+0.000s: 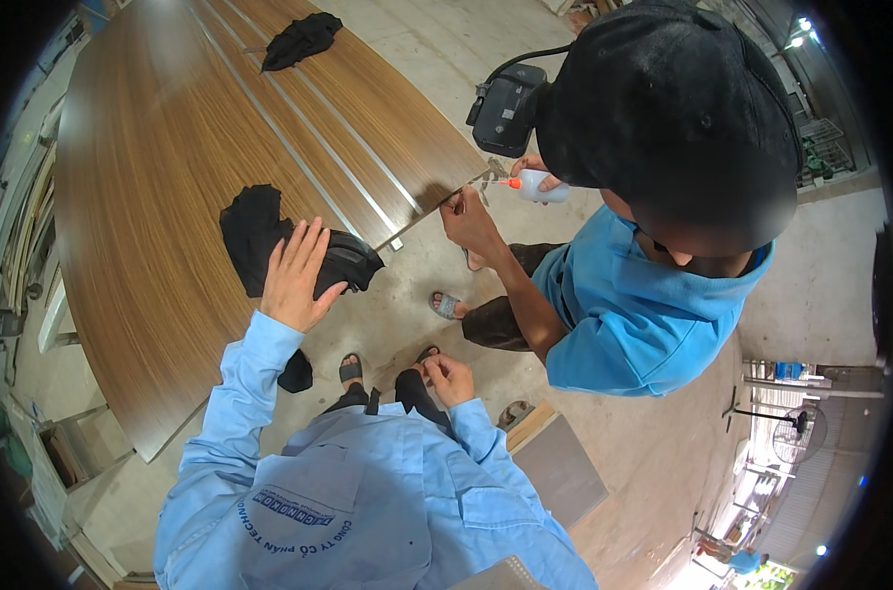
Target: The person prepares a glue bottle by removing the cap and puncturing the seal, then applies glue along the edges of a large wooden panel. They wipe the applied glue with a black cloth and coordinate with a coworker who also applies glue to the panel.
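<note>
Head view: the left hand [296,280] lies flat, its fingers outstretched, on a black cloth [250,231] at the near edge of a brown board [151,246]. The right hand [449,381] is curled near the lap; I cannot tell if it holds something. Farther, a co-worker [643,305] holds a white bottle [545,188] beside the board's end.

The wide head view looks steeply down; the left hand [297,273] is near.
</note>
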`<state>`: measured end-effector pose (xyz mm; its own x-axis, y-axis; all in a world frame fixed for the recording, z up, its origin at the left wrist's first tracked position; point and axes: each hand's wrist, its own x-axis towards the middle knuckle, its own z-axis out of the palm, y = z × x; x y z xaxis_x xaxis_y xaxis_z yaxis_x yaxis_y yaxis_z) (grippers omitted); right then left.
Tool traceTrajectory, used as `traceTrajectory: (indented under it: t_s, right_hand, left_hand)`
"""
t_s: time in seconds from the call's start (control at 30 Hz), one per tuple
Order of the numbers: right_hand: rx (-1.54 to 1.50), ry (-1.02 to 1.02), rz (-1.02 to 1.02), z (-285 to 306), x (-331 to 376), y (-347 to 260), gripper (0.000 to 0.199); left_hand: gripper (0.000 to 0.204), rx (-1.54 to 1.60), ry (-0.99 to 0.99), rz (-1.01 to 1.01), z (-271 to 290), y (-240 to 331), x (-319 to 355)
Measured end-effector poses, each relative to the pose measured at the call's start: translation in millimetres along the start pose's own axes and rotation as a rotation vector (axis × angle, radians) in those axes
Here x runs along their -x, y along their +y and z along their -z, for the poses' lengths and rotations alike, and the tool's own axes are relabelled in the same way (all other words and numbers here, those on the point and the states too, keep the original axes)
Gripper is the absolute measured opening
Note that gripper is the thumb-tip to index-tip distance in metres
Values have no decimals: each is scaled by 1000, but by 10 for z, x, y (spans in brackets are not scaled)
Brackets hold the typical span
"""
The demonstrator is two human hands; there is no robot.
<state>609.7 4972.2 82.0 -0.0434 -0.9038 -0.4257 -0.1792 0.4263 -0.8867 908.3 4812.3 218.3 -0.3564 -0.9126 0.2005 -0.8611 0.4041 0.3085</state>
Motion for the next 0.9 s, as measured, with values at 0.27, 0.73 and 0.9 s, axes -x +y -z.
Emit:
traceTrajectory:
  t_s: [0.27, 0.73, 0.9]
  right_hand:
    - [10, 2, 10, -14, -10, 47, 22]
    - [13, -8, 22, -30, 18, 30, 22]
    - [-18, -18, -24, -13, 22, 76, 22]
  left_hand:
    - [89, 13, 9, 1, 6, 3, 2]
    - [89, 20, -3, 7, 36, 14, 0]
    - [87, 16, 2, 7, 50, 20, -1]
